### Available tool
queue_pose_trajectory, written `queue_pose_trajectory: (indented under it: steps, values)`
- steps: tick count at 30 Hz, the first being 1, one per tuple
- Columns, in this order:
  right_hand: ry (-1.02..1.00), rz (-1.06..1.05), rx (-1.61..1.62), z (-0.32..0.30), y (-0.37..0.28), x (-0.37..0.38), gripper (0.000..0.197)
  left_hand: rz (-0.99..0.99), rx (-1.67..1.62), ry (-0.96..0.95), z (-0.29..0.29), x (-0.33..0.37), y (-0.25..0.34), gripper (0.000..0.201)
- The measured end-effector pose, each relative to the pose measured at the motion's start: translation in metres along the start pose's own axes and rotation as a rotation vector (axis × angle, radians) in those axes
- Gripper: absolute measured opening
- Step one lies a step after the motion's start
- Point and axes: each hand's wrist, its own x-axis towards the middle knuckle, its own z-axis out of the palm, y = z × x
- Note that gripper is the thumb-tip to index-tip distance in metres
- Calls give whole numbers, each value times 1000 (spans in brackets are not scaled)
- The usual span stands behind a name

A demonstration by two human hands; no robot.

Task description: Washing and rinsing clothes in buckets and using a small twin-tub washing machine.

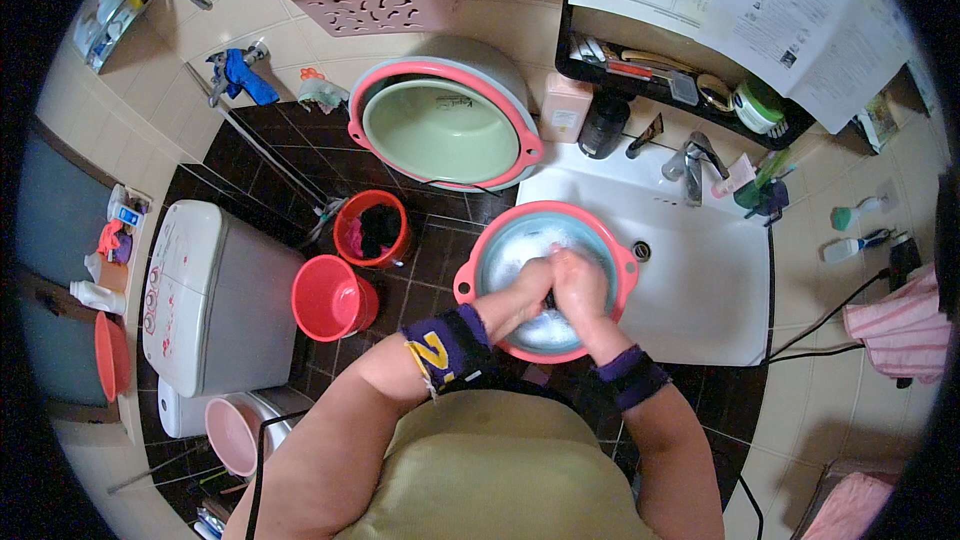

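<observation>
My left hand (528, 287) and my right hand (580, 285) are pressed together, both closed, over a blue basin (480, 250) with a pink rim and handles. White suds (545, 237) cover the water in it. A small dark bit of something (549, 299) shows between my hands; the fingers hide the rest, so its kind stays unclear. Dark bands (632, 377) are around both wrists. Part of the basin rests over the left end of the white sink (700, 290).
Beyond the sink stand a faucet (694, 168), a pink bottle (566, 108) and a black bottle (604, 124). Nested basins (443, 130) lean at the wall. Left are a red bucket (335, 298), another bucket (372, 230) holding dark cloth, and a white toilet tank (230, 300).
</observation>
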Motion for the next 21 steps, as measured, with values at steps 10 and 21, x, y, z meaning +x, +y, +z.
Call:
queue_pose_trajectory:
  steps: [10, 21]
  values:
    - [69, -116, -80, -4, -5, 1, 32, -25, -229, -149, 1, -8, 7, 29]
    - [-29, 139, -87, 1, 28, 15, 28, -98, -88, -56, 1, -5, 11, 30]
